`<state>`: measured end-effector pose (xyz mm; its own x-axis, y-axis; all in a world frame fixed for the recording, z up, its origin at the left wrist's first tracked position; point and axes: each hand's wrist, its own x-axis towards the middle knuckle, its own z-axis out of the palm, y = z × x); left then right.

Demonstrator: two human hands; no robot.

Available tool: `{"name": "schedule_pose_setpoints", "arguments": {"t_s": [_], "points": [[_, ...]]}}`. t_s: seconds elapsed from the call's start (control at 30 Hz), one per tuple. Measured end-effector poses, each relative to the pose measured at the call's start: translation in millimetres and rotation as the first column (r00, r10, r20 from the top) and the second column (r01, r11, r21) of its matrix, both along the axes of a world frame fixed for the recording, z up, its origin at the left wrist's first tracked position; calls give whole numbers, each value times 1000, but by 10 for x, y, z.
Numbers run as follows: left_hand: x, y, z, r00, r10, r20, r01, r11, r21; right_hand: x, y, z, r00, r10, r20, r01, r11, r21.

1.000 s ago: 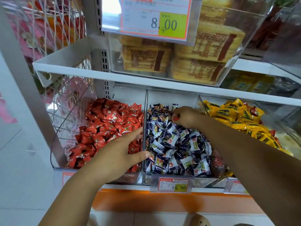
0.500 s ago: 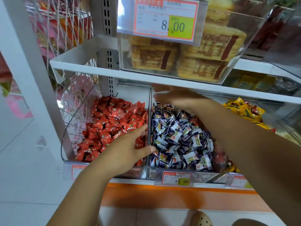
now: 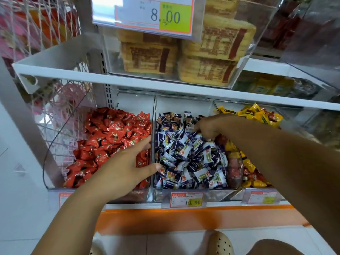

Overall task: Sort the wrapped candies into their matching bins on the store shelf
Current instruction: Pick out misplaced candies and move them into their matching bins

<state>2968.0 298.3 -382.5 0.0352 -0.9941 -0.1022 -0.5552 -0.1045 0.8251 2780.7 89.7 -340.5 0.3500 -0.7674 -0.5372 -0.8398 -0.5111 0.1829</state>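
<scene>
Lower shelf front, 3 price tags: the middle orange-bordered price tag (image 3: pixel 186 199) reads 19.90, the others are illegible.

3 clear plastic bins (image 3: pixel 219 194) sit side by side:
- **Left:** red foil-wrapped candies (image 3: pixel 110 137).
- **Middle:** purple-and-white wrapped candies (image 3: pixel 185 159).
- **Right:** yellow wrapped candies (image 3: pixel 257 115), with red pieces mixed in at the front.

Left hand (image 3: pixel 125 168): grip slack, fingers straight, spanning the red/purple divider.

Right hand (image 3: pixel 207 127): fingers curled into the rear of the purple-and-white pile. Cannot tell whether the grip holds anything.

Upper shelf, large price tag (image 3: pixel 161 15): 8.00.

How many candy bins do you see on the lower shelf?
3: red candy bin on the left, purple-and-white candy bin in the middle, yellow candy bin on the right. More may be hidden further right.
</scene>
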Motion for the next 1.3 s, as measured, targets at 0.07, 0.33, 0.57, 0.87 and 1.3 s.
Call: {"name": "schedule_pose_setpoints", "arguments": {"t_s": [0.07, 0.33, 0.57, 0.87, 1.3], "points": [[-4, 1, 19, 1000, 2, -3, -2, 1000, -2, -29, -24, 10, 996, -19, 86, 17, 1000, 23], [1, 19, 45, 1000, -19, 10, 19, 1000, 7, -196, 16, 169, 703, -307, 641, 164, 948, 273], [-11, 32, 26, 1000, -10, 24, 11, 1000, -9, -125, 91, 273, 441, -368, 819, 250, 926, 281], [1, 19, 1, 1000, -10, 4, 10, 1000, -14, 788, 332, 302, 373, -448, 813, -83, 856, 510], [9, 8, -2, 999, -28, 46, 29, 999, -24, -129, -167, 92, 997, 50, -51, -53, 997, -59]]}}
